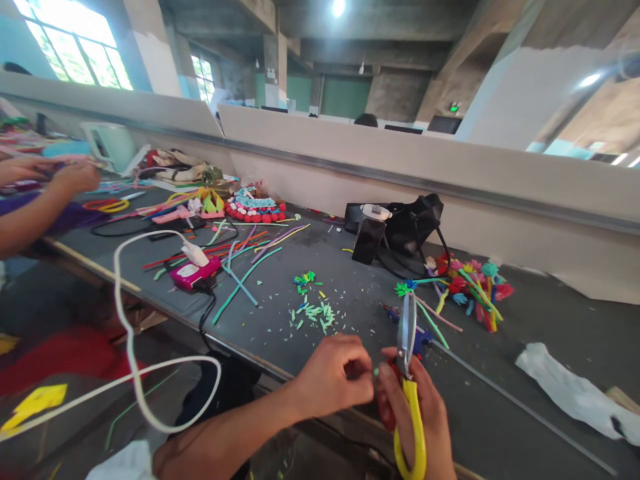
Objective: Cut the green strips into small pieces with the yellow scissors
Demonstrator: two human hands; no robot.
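Note:
My right hand (pixel 434 417) is wrapped round a pair of scissors (pixel 416 427) with yellow handles, its metal blades pointing up and away from me. Close beside it, my left hand (pixel 337 373) is closed, thumb and fingers curled together. A tiny green bit (pixel 376 371) shows between the two hands; which fingers hold it I cannot tell. Beyond my hands lies a scatter of short pale green cut pieces (pixel 320 315), with a small green and blue clump (pixel 303 279) behind them. Past the blades, a blue-handled tool (pixel 423 339) lies partly hidden on the table.
Fuzzy coloured stems (pixel 247 283) and a magenta power adapter (pixel 193 272) with a white cable lie to the left. A phone (pixel 369 240) leans against a black bag (pixel 417 227). Bright fuzzy flowers (pixel 475 287) sit at right. Another person's hands (pixel 75 177) work far left.

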